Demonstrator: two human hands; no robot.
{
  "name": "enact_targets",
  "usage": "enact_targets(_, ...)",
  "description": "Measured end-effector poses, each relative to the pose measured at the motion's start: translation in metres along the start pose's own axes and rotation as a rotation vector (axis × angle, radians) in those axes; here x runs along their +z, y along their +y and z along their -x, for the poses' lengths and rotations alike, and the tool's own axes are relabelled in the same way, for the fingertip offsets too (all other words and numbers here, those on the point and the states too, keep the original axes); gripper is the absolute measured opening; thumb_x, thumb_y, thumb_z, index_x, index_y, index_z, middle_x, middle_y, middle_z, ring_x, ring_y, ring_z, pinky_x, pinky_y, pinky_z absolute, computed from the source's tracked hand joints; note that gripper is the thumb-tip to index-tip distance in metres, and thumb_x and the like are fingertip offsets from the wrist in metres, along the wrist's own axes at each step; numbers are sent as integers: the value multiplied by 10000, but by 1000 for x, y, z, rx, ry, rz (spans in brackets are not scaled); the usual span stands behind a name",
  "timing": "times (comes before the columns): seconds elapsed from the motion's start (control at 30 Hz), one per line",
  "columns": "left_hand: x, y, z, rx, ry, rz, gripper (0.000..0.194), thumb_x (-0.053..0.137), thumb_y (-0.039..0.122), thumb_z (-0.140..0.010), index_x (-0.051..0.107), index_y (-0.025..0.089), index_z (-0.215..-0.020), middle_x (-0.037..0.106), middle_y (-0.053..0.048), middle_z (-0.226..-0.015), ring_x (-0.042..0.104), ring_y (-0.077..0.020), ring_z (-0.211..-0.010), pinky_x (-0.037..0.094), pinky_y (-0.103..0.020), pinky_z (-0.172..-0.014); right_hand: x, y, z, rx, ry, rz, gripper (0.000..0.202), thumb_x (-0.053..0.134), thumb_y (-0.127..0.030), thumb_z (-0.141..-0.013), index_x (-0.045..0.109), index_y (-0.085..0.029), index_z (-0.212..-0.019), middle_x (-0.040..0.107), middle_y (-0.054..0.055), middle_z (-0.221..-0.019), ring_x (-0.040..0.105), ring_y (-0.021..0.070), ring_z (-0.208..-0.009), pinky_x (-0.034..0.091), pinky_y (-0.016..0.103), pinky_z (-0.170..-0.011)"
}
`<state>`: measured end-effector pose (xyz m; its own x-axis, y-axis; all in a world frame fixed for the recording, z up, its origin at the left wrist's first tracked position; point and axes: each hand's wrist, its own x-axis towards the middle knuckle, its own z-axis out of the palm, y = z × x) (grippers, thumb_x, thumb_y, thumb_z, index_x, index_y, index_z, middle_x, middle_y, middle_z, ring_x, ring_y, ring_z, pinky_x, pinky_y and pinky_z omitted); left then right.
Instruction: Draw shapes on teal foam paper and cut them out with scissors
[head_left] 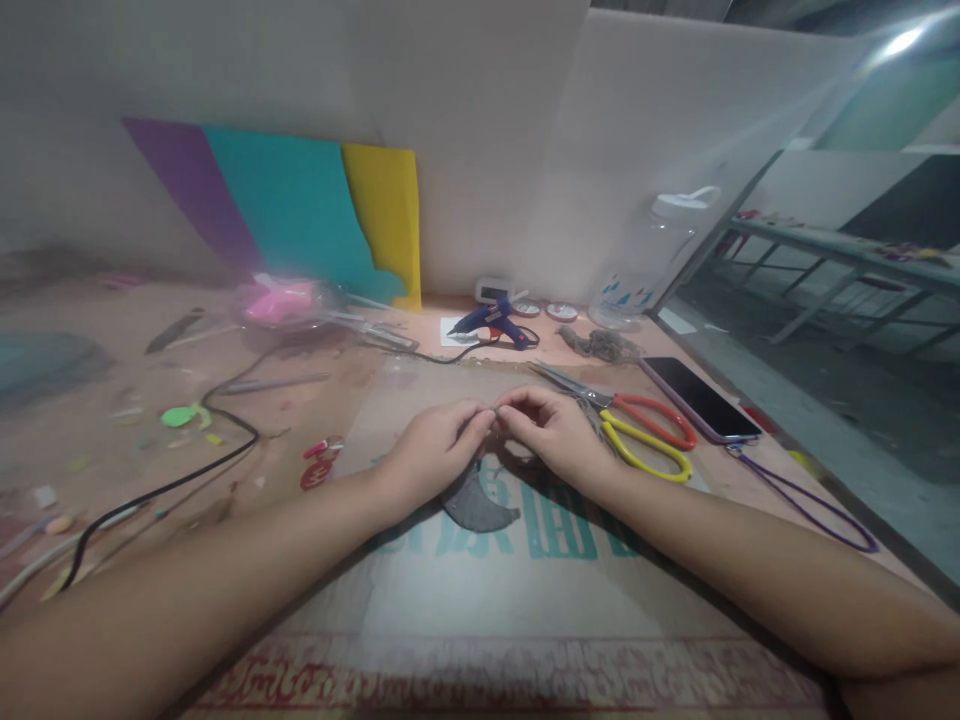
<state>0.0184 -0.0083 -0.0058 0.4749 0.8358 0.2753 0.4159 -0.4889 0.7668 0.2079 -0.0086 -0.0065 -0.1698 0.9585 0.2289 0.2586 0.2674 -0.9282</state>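
A dark grey crescent-shaped piece (480, 503) lies on the table just below my hands, its upper left end partly hidden by my left hand. My left hand (439, 445) is closed in a pinch, with thumb and index finger meeting those of my right hand. Thumb and fingers of my right hand (551, 430) are pinched as well. Something small and dark shows between the fingertips, too small to name. Scissors (649, 435) with one red and one yellow handle lie beside my right hand, over some grey strands.
Behind my hands are a blue glue gun (491, 325), a clear bottle (645, 265) and a grey fibre bundle (600, 344). A phone (701, 400) with a purple strap lies right. A black cable (225, 455) and scraps are left; coloured sheets (292, 215) lean behind.
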Motion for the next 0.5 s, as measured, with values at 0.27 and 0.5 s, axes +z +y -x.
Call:
enact_targets(0.27, 0, -4, -3, -93, 14, 163, 408, 412, 432, -995, 569, 201, -697, 633, -14, -659, 597, -182, -681, 428, -273, -670, -3, -4, 0, 88, -72, -105, 390, 691, -560, -830, 806, -188, -861, 720, 42, -746, 637, 175, -666, 505, 297, -622)
enact_targets(0.5, 3, -17, -11, -144, 31, 373, 440, 437, 530, -974, 580, 179, -751, 618, -17, -643, 562, -167, -640, 422, -269, -634, 0, 5, -3, 151, -109, -378, 631, 702, -699, -801, 740, -156, -1119, 715, 50, -789, 640, 163, -693, 522, 303, -683)
